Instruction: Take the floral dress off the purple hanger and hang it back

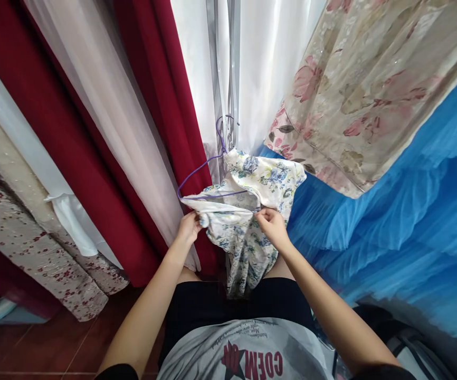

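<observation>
A white garment with blue and yellow-green flowers (279,177) hangs in front of me on a thin purple hanger (197,170). Its right side covers the hanger's arm, while on the left the hanger's arm shows bare above the cloth. My left hand (191,227) pinches the garment's edge at the left, just below the hanger's end. With fingers closed, my right hand (271,224) grips the cloth near the middle of the neckline. The garment's lower part drapes down between my forearms toward my black shorts.
Long dark red and pale pink fabrics (141,105) hang at the left. White cloth with grey ribbons (232,63) is behind the hanger. To the right hang a beige floral dress (355,105) and blue ruffled fabric (374,227). Red-brown floor tiles (82,343) show below left.
</observation>
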Demonstrator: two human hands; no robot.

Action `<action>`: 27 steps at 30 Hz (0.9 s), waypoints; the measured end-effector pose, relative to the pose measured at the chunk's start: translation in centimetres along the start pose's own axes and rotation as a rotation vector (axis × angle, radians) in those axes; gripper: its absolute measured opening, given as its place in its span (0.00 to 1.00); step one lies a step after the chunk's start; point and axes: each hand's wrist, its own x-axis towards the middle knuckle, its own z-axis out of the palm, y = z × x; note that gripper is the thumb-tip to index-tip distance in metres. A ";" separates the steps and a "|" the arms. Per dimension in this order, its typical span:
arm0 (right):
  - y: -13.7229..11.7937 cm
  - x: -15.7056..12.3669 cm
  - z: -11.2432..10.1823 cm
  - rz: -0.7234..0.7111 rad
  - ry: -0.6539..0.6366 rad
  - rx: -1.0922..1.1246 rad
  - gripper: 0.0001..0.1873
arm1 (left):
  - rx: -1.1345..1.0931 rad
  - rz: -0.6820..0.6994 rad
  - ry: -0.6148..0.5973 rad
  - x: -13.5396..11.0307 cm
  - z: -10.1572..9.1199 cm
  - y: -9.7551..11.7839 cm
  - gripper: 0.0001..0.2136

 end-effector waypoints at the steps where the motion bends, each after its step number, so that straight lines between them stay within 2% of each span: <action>1: 1.1 -0.1 -0.9 0.023 0.036 -0.008 0.12 | 0.079 -0.031 -0.054 -0.7 0.1 -0.7 0.05; 3: 3.3 -0.4 -2.5 0.053 0.084 -0.032 0.13 | 0.214 -0.072 -0.165 -2.0 0.5 -1.5 0.07; 5: 5.3 -1.0 -3.7 0.090 0.102 -0.062 0.14 | 0.289 -0.053 -0.262 -3.3 1.3 -1.6 0.08; 7: 6.9 -1.8 -4.5 0.126 0.070 -0.096 0.15 | 0.334 0.050 -0.359 -4.6 2.5 -1.1 0.10; 9: 7.5 -2.6 -4.9 0.146 -0.012 -0.126 0.15 | 0.415 0.226 -0.481 -5.9 4.0 -0.4 0.11; 12: 5.9 -4.0 -4.5 0.099 -0.213 -0.132 0.12 | 0.564 0.466 -0.637 -8.3 6.5 0.6 0.11; 14: 3.5 -4.9 -3.5 -0.010 -0.459 -0.076 0.25 | 0.630 0.555 -0.665 -9.9 8.2 1.0 0.11; 15: 2.1 -5.3 -2.8 -0.066 -0.587 -0.031 0.28 | 0.663 0.598 -0.664 -10.6 8.9 1.1 0.11; 16: 0.8 -5.6 -2.0 -0.099 -0.672 0.017 0.25 | 0.695 0.637 -0.659 -11.2 9.5 1.1 0.11; 18: -1.4 -5.9 -0.7 -0.103 -0.703 0.112 0.14 | 0.761 0.678 -0.641 -12.0 10.1 1.1 0.11; 20: -2.8 -5.8 -0.1 -0.080 -0.674 0.190 0.12 | 0.812 0.616 -0.635 -12.3 9.8 0.9 0.12; 22: -3.8 -5.5 -0.6 -0.072 -0.665 0.238 0.15 | 0.825 0.456 -0.700 -12.3 8.6 0.2 0.15; 25: -4.7 -4.9 -3.2 -0.043 -0.620 0.237 0.17 | 0.795 0.201 -0.889 -12.3 6.0 -1.5 0.18; 27: -4.9 -4.3 -5.5 -0.027 -0.570 0.177 0.18 | 0.871 0.125 -0.959 -12.4 4.3 -2.7 0.17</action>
